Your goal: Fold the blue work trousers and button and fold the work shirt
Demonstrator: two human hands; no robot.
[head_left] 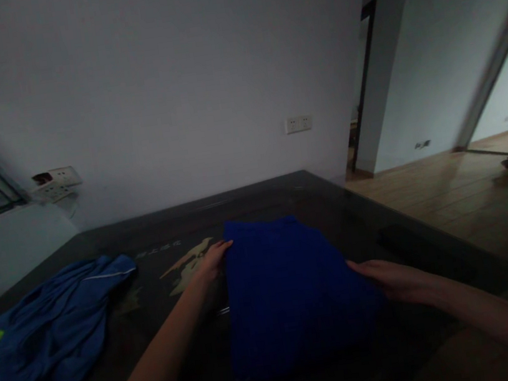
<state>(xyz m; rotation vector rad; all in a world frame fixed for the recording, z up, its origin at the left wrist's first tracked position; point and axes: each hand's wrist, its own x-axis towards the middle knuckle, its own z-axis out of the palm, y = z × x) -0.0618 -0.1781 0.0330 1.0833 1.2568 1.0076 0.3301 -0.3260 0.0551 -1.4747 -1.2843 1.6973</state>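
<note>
A bright blue folded garment lies on the dark table in front of me, its top edge slightly dipped like a neckline. At its upper left edge, my left hand is closed, with the fingertips on the cloth. My right hand pinches the right edge lower down, thumb on top and the other fingers partly hidden beneath. What kind of garment it is cannot be made out in the dim light.
A crumpled blue garment with a white stripe lies at the left of the dark table. Wall sockets and a plugged-in power strip are behind. Wooden floor stretches off to the right.
</note>
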